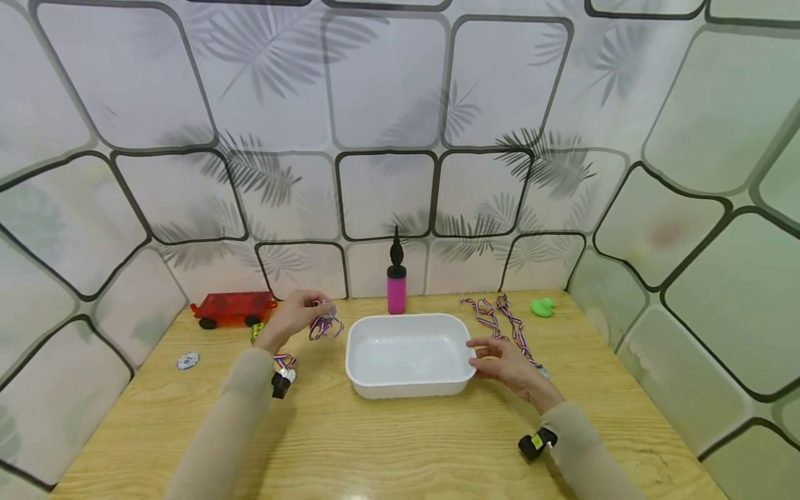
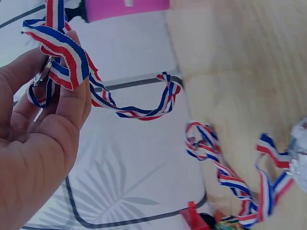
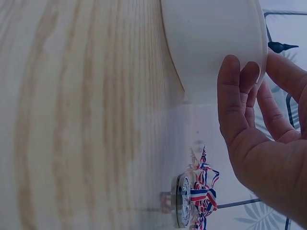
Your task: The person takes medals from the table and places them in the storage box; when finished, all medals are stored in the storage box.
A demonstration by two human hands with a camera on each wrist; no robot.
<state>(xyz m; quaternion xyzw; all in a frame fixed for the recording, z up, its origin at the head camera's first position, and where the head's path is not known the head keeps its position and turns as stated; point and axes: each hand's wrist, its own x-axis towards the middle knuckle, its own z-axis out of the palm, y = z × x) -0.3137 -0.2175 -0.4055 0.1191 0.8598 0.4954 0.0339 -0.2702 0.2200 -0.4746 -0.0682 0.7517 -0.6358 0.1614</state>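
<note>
My left hand point(image 1: 294, 321) holds a medal bunched up in its striped red, white and blue ribbon point(image 2: 72, 52), raised near the table's back edge. The ribbon's tail dangles free; part of the silvery medal is hidden by the fingers. Between the hands stands a white rectangular basin point(image 1: 409, 391), its inside bare. My right hand point(image 1: 509, 364) grips the basin's right end, fingers curled at the rim and against the outer wall. Under the left wrist lies another ribboned medal point(image 1: 287, 374). Beyond the right hand, more striped ribbons point(image 1: 514, 326) lie with a medal point(image 3: 183, 201).
A pink hand pump point(image 1: 396, 292) with a black nozzle stands behind the basin. At the back left is a red toy wagon point(image 1: 232, 307), with a round chip point(image 1: 187, 360) in front. A green toy duck point(image 1: 542, 307) sits at the back right. Patterned cloth walls enclose the table.
</note>
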